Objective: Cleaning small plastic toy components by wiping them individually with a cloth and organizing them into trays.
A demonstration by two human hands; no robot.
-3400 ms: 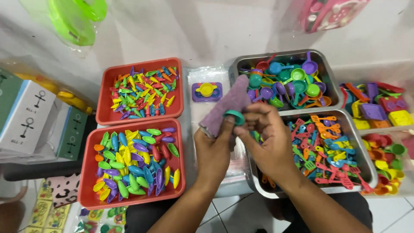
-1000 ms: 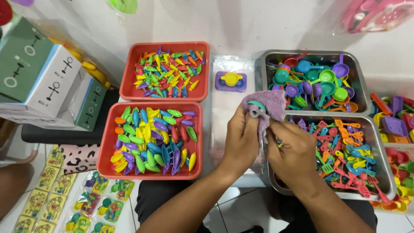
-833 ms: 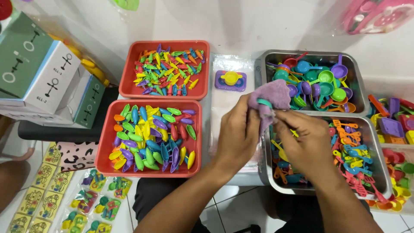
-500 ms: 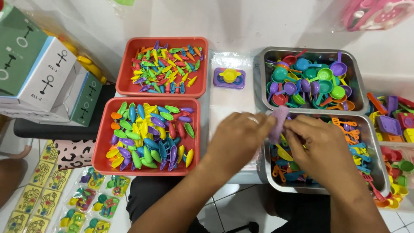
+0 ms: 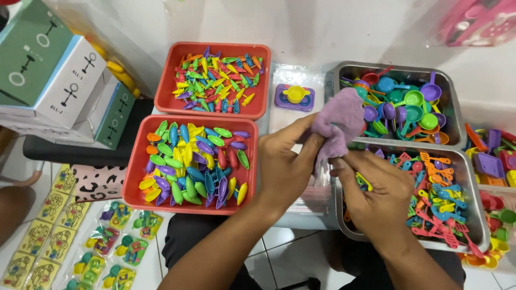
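Note:
My left hand [image 5: 287, 164] grips a purple fuzzy cloth [image 5: 338, 121], which stands up above the fingers over the front edge of the upper metal tray [image 5: 344, 72]. My right hand [image 5: 376, 190] pinches the lower part of the same cloth, above the lower metal tray [image 5: 349, 228]. Whatever lies inside the cloth is hidden. The upper tray holds small toy pans and scoops [image 5: 408, 104]; the lower one holds tiny toy spatulas and utensils [image 5: 435, 198].
Two red trays sit at left, the far one [image 5: 166, 104] with small colourful pieces, the near one [image 5: 134, 188] with leaf-shaped pieces. A purple base with a yellow pot [image 5: 294, 96] lies on clear bags. Boxes [image 5: 54, 80] stand far left, packed toys [image 5: 97, 247] below, more toys [image 5: 492, 161] right.
The cloth, bunched low between my hands half a second ago, has come back up in my left hand. The small teal ring seen on it earlier no longer shows.

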